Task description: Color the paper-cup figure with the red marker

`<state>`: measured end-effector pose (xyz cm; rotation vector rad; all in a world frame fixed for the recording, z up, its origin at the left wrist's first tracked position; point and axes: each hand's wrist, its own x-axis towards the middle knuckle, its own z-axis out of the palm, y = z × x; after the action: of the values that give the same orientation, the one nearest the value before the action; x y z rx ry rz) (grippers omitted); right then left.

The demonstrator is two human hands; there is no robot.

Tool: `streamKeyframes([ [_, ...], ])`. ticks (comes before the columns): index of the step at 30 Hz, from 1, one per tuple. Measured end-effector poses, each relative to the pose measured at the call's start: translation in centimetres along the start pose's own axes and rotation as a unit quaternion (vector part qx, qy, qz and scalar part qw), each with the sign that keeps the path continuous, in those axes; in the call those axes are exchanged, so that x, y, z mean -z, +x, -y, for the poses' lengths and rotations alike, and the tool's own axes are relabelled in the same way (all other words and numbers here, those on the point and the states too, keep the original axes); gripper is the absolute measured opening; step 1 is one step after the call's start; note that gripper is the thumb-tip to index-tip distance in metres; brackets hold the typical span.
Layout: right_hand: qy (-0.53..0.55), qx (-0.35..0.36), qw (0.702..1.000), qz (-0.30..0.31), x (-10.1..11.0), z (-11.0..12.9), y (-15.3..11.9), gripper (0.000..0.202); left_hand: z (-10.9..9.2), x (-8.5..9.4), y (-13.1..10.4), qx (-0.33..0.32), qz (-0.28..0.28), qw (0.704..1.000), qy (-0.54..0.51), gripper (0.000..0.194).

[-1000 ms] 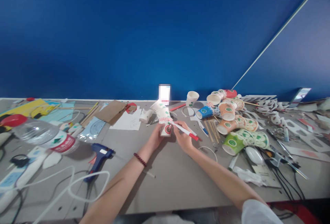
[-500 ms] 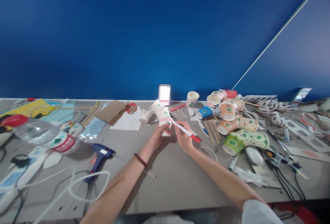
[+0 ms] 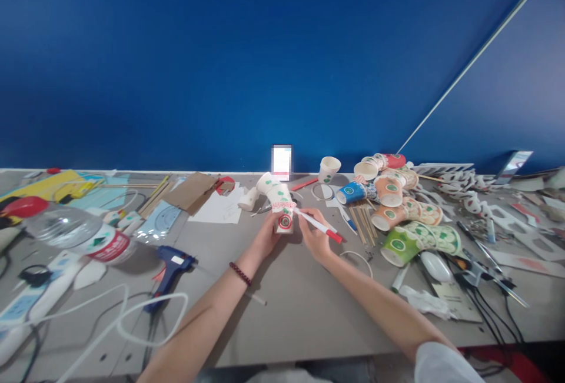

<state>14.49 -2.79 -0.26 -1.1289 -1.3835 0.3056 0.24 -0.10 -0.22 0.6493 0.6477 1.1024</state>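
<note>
At the middle of the grey table, my left hand grips a chain of white paper cups joined end to end, with red and green marks. My right hand holds a white marker with a red end, its tip against the right side of the nearest cup. A red ring with a green centre shows on that cup. Another small white cup lies just left of the chain.
Coloured cup chains lie at the right, beside wooden sticks and a white mouse. A white cup stands behind. At the left are a blue glue gun, a large bottle and a power strip.
The cup chain has turned slightly in my left hand, so the red ring on the nearest cup now sits a little further left. My right hand has barely moved.
</note>
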Motion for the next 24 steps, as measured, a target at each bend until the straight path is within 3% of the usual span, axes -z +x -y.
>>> streamKeyframes([
  [24,-0.001,-0.013,1.0,0.002,-0.08,0.03,0.0,0.012,0.07,0.26,0.09,0.011,-0.015,1.0,-0.013,0.044],
])
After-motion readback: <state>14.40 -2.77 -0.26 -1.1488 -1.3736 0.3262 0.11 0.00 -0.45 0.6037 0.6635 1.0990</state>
